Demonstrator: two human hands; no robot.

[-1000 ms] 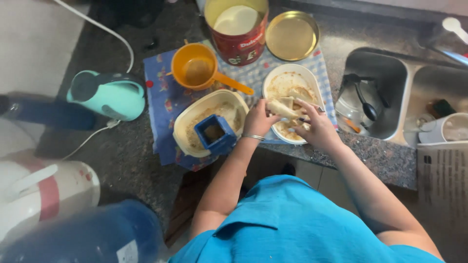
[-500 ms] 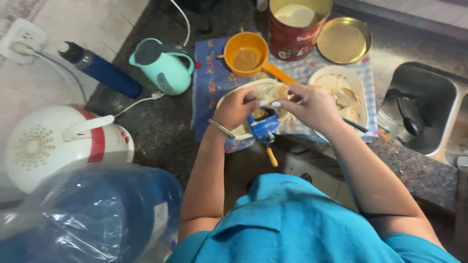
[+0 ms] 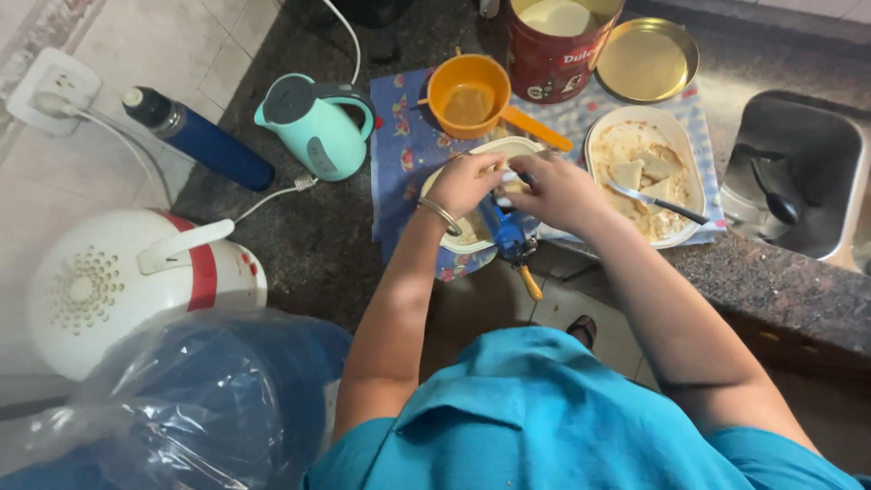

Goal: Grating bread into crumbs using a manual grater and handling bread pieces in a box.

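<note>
Both hands meet over the near white oval dish (image 3: 454,238) in the head view, the only view there is. Left hand (image 3: 464,184), a bangle on its wrist, is curled with its fingers drawn in at the dish's far rim. Right hand (image 3: 558,191) is closed in the same way just beside it. They seem to pinch something small between them, but what it is I cannot tell, for the fingers hide it. Under the hands stands a small blue cup-like thing (image 3: 508,234) with an orange handle (image 3: 529,281) poking toward the body; it sits at the dish's near end, probably so the work stays over the dish and crumbs fall inside.

Two white oval dishes in all — the second one (image 3: 691,181) lies to the right, holding pale wedge-shaped pieces and one knife (image 3: 658,201) laid across it, handle toward the sink (image 3: 803,172). Both dishes rest on one blue patterned cloth (image 3: 404,145), likely there to spare the dark stone table (image 3: 308,245). Behind them are one orange measuring cup (image 3: 468,95), one red tin (image 3: 553,45) standing open, and its gold lid (image 3: 646,60) laid flat beside it.

On the left stand one mint kettle (image 3: 313,122), one dark blue bottle (image 3: 195,138), one white-and-red appliance (image 3: 127,281) and one large blue water jug (image 3: 181,408) under clear plastic.
</note>
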